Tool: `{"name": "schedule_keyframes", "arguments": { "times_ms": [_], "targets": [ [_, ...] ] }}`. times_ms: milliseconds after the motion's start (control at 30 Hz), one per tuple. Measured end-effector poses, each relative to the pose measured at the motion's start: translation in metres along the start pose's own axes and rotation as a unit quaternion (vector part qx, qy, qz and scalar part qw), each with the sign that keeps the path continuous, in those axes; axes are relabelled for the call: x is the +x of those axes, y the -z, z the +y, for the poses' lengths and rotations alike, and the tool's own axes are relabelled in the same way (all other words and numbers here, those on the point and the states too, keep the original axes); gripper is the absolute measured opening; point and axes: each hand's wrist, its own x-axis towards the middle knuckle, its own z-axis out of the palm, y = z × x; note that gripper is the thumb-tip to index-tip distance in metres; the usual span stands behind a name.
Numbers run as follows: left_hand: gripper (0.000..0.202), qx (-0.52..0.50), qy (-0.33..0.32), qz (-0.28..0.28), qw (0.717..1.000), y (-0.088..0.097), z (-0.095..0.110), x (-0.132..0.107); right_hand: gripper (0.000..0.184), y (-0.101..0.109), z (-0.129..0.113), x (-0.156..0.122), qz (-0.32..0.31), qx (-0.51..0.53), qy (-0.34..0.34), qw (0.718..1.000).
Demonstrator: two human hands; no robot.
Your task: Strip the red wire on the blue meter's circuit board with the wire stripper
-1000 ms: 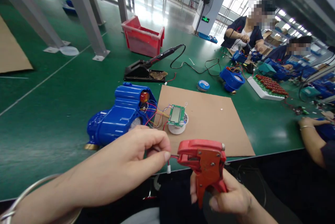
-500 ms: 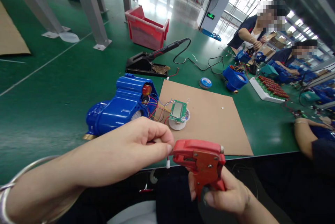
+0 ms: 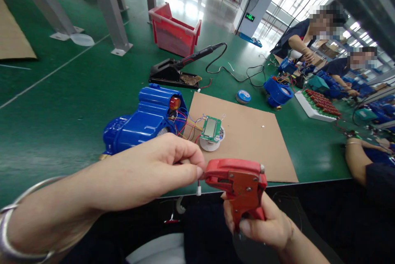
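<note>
My right hand (image 3: 265, 223) is wrapped round the handles of a red wire stripper (image 3: 243, 185), its jaws pointing left. Against those jaws, the fingertips of my left hand (image 3: 173, 165) pinch a thin wire, mostly hidden by the fingers. A small white connector (image 3: 198, 190) dangles just below my fingertips. Beyond my left hand lies a blue meter housing (image 3: 138, 120) with coloured wires running out of its open end. They reach a green circuit board (image 3: 211, 128) with a small display, resting on a round white part (image 3: 210, 145).
A cardboard sheet (image 3: 259, 144) lies under the board. Behind it are a soldering iron (image 3: 200, 54) in its stand, a blue-labelled solder tin (image 3: 243, 96), a red bin (image 3: 175, 33) and another blue meter (image 3: 277, 93). Co-workers sit at the right, near a white tray (image 3: 314, 107) of parts.
The view has shifted slightly. My left hand stays pinched at the stripper's jaws, and my right hand still grips the handles, its fingers and thumb slightly closer in.
</note>
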Motion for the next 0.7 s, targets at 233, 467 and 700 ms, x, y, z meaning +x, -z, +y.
{"name": "schedule_keyframes", "arguments": {
  "times_ms": [233, 467, 700],
  "targets": [
    [0.03, -0.043, 0.017, -0.01, 0.999, 0.004, 0.0, 0.002, 0.027, 0.0, 0.003, 0.006, -0.02, 0.031, 0.039, 0.999],
    [0.023, -0.104, -0.007, 0.001, 0.995, 0.006, -0.007, 0.007, 0.032, -0.002, 0.004, 0.009, -0.014, 0.08, 0.048, 0.996],
    [0.02, -0.149, -0.005, 0.016, 0.989, 0.006, -0.012, 0.009, 0.037, -0.005, -0.004, 0.011, 0.01, 0.109, 0.029, 0.994]
  ]
}}
